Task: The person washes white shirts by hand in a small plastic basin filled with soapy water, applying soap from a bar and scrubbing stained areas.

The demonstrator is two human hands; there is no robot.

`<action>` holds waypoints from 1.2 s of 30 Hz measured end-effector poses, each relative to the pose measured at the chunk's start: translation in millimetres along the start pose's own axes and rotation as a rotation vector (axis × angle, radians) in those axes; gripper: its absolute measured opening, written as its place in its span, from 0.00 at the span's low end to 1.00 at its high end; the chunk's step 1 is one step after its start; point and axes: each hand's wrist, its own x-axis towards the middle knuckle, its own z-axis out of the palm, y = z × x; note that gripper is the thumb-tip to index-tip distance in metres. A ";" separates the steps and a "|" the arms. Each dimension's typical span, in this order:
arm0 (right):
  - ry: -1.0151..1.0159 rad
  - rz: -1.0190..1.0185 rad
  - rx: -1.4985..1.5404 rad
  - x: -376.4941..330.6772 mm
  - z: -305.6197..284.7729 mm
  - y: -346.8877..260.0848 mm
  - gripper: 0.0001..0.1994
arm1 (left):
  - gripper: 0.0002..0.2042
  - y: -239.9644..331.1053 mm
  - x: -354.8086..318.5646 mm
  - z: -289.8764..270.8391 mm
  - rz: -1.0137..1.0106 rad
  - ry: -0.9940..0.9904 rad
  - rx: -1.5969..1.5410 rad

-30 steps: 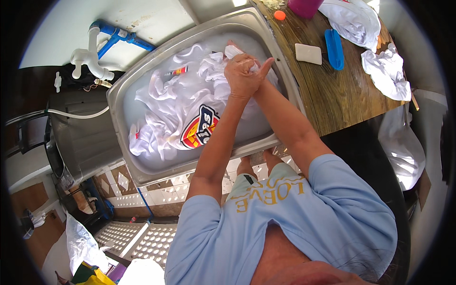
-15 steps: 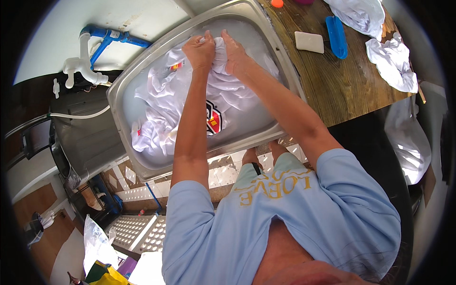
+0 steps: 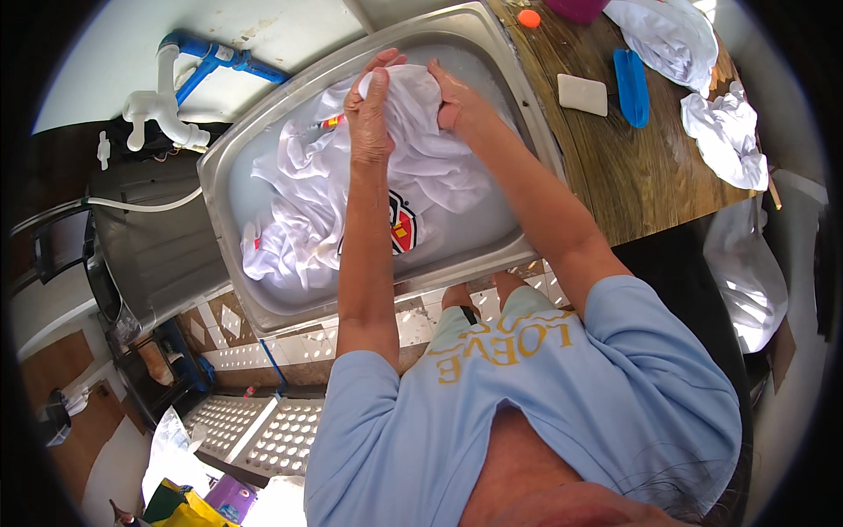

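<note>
A wet white garment (image 3: 439, 171) with a red, yellow and black printed emblem lies bunched in cloudy water inside a metal sink (image 3: 536, 123). My left hand (image 3: 371, 119) grips a fold of it near the far side, thumb up and fingers curled around the cloth. Just to the right, my right hand (image 3: 458, 101) pinches the same raised portion at its edge. Between both hands the fabric is spread and lifted a little above the water. The rest of the garment trails toward the near left of the sink.
On the wooden table (image 3: 606, 184) at right are a white soap bar (image 3: 582, 94), a blue elongated holder (image 3: 631, 88), an orange cap (image 3: 529, 18) and white cloths (image 3: 724, 136). A white tap (image 3: 162, 119) on blue pipe (image 3: 211, 57) stands left of the sink, above a pale hose (image 3: 145, 206).
Both hands have shifted the held cloth slightly, and it now spreads wider between them. My left hand has turned from a fist to a grip with the thumb raised.
</note>
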 end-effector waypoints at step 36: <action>-0.485 -0.293 -0.936 -127.0 85.2 -157.5 0.11 | 0.09 110.8 7.9 -6.6 -0.002 -0.248 0.124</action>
